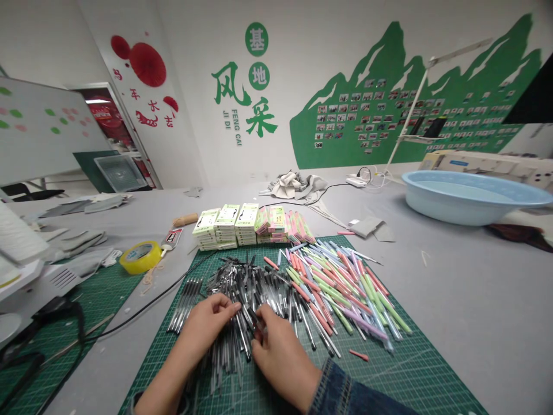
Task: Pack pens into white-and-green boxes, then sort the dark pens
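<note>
Over a heap of clear pens with black caps [270,288], my two hands work close together. My right hand [280,351] has its thumb and fingers closed on a black pen [251,314], whose lower part the fingers hide. Thumb and forefinger of my left hand [209,320] are pinched together just left of that pen; what lies in the pinch is too small to make out. A row of black pens [185,302] lies side by side left of the heap. To the right spreads a pile of pastel pens [341,282] in pink, green, blue and purple.
Stacked white-green boxes [227,222] and pink-green boxes [276,222] stand behind the pens on the green cutting mat [415,369]. Yellow tape [140,257], a glue tube [171,239] and a black cable [151,308] lie left. A blue basin [466,202] sits at right.
</note>
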Motion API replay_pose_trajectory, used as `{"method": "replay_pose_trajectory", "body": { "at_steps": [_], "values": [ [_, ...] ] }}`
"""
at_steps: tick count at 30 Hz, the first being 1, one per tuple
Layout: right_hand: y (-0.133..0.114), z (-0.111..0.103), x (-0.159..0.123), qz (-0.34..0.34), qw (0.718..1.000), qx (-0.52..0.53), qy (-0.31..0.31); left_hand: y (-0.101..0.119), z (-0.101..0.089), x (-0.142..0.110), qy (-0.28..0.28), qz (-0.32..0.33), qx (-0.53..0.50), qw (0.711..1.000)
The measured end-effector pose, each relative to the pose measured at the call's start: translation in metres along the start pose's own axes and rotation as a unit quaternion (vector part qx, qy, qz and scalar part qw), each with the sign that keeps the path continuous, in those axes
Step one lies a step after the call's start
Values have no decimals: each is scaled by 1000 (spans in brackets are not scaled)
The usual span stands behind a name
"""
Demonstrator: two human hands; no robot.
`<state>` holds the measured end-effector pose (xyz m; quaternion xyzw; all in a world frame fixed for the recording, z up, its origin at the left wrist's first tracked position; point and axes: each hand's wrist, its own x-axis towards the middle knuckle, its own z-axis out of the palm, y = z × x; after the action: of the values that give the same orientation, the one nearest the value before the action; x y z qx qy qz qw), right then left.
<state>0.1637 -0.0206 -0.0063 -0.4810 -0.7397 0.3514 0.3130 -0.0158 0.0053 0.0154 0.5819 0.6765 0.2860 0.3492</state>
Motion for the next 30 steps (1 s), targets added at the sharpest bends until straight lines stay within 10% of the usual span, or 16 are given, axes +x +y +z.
{"method": "replay_pose_trajectory", "body": {
  "at_steps": [4,16,30],
  "values": [
    [-2,-3,2,2,997,71,-2,7,3,-5,-66,-13,-175,982],
    [-6,-6,3,15,966,249,-62,4,-25,1,111,16,-512,852],
    [-6,-5,4,28,945,314,-86,7,-29,-1,130,51,-441,887]
  ]
}}
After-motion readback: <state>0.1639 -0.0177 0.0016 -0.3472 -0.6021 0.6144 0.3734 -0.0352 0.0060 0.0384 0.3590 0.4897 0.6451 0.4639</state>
